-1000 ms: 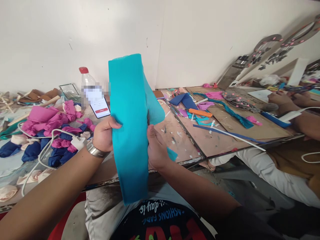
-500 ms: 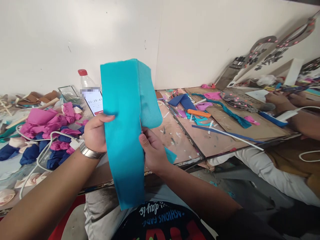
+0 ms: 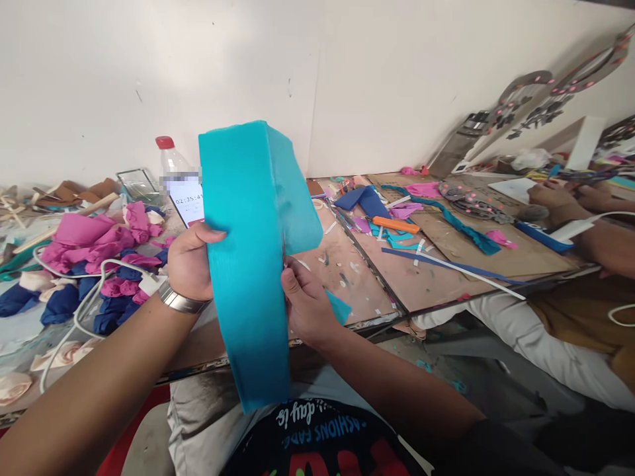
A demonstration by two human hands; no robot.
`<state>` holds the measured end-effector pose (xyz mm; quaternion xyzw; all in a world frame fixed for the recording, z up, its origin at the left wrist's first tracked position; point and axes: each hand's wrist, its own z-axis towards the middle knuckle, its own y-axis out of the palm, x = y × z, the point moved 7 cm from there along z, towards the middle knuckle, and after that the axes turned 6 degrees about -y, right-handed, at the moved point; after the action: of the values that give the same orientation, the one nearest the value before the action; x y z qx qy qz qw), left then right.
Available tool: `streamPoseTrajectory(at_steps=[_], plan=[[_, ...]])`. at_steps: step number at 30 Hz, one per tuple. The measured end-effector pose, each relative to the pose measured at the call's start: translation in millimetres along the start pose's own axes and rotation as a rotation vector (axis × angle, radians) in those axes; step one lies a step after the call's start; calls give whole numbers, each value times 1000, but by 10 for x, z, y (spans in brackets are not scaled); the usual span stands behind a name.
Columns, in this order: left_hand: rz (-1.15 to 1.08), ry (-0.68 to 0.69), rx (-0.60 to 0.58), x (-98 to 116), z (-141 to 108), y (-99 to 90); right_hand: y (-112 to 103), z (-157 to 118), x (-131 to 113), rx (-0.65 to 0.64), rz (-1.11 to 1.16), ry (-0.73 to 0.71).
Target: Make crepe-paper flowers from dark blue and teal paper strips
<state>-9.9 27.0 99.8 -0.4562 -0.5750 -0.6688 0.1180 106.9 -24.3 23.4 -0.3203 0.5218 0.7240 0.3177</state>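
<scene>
A long, wide strip of teal fabric hangs upright in front of me, curving towards my lap. My left hand grips its left edge, thumb on the front and fingers hidden behind. At the right edge, my right hand is closed around scissors; only a thin bit of blade shows, and the handles are hidden. The blade lies along the line where a lighter teal flap folds away to the right from the strip.
A phone with a timer leans by a red-capped bottle. Pink and navy cloth bundles and a white cable lie left. An orange cutter and scraps lie right. Another person's hands work at far right.
The teal strip has tilted slightly, its top a little lower and its lower end shifted right. My right hand and the scissors have moved slightly right and down. My left hand stays nearly still.
</scene>
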Motion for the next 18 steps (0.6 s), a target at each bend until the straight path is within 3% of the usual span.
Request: streamPoseTrajectory(at_steps=[18], plan=[[6,27,108,42,-66,54,83,-24,-5,23,44,65]])
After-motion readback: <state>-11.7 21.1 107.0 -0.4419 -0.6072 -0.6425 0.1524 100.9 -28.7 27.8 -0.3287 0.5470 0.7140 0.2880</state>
